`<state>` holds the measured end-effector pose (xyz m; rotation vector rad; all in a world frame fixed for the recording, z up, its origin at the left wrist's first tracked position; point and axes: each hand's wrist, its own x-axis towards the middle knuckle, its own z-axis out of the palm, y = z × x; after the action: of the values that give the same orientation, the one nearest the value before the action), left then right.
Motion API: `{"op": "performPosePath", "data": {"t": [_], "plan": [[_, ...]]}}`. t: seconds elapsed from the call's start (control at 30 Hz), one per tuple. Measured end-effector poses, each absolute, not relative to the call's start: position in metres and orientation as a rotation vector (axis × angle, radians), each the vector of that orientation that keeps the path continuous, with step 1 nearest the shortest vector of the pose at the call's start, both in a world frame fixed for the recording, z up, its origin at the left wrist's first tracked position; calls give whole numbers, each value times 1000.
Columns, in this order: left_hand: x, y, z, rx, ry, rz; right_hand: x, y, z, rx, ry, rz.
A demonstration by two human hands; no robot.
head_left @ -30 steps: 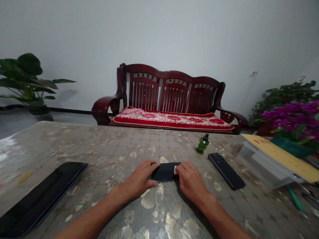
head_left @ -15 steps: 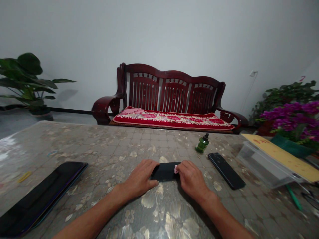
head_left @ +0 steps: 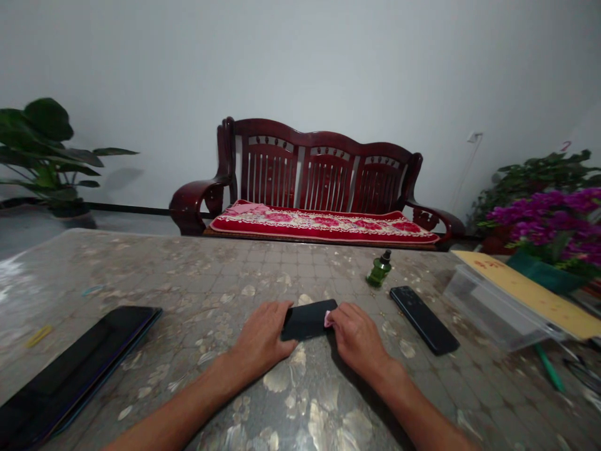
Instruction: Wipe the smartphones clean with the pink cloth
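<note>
A black smartphone [head_left: 307,321] lies face up and slightly slanted on the patterned tabletop between my hands. My left hand [head_left: 267,329] grips its left end, thumb along the near edge and fingers at the far edge. A small pink cloth [head_left: 327,319] is pinched in the fingertips of my right hand [head_left: 354,332], against the right end of the screen. Most of the cloth is hidden by my fingers. To the right lies a dark remote control [head_left: 424,319], and behind it stands a green spray bottle [head_left: 379,269] with a black top.
A black tablet [head_left: 79,369] lies at the left, near a yellow band [head_left: 39,336]. On the right are a clear plastic box [head_left: 488,313] with a yellow board [head_left: 530,294] on top, a green pen-like object [head_left: 549,368] and purple flowers [head_left: 554,219]. A wooden bench [head_left: 323,169] stands beyond the table.
The phone's right end has tilted slightly away from me. My right hand with the pink cloth has shifted a little left across the screen. My left hand keeps its grip.
</note>
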<state>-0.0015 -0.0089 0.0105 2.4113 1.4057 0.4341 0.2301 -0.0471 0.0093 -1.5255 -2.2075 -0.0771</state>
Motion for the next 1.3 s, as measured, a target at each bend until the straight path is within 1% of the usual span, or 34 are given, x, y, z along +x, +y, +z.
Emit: {"op": "performPosePath", "data": {"t": [0.13, 0.33, 0.5, 0.57, 0.7, 0.83, 1.03, 1.3], "plan": [[1, -11, 7, 2404, 1483, 434, 225, -49, 11, -1459, -2252, -45], [6, -12, 10, 2407, 1573, 434, 233, -37, 7, -1565, -2159, -129], [9, -12, 11, 2396, 1630, 433, 216, -40, 8, -1399, -2266, -13], [10, -13, 11, 2391, 1642, 439, 211, -40, 9, -1361, -2290, -17], [13, -14, 13, 2395, 1662, 431, 216, -33, 7, -1484, -2211, -112], [15, -17, 17, 2432, 1704, 351, 224, -23, 1, -1545, -2141, -122], [17, -31, 19, 2445, 1633, 242, 228, -15, -4, -1481, -2113, -121], [18, -37, 12, 2426, 1387, 248, 236, -12, -1, -1515, -2121, -80]]}}
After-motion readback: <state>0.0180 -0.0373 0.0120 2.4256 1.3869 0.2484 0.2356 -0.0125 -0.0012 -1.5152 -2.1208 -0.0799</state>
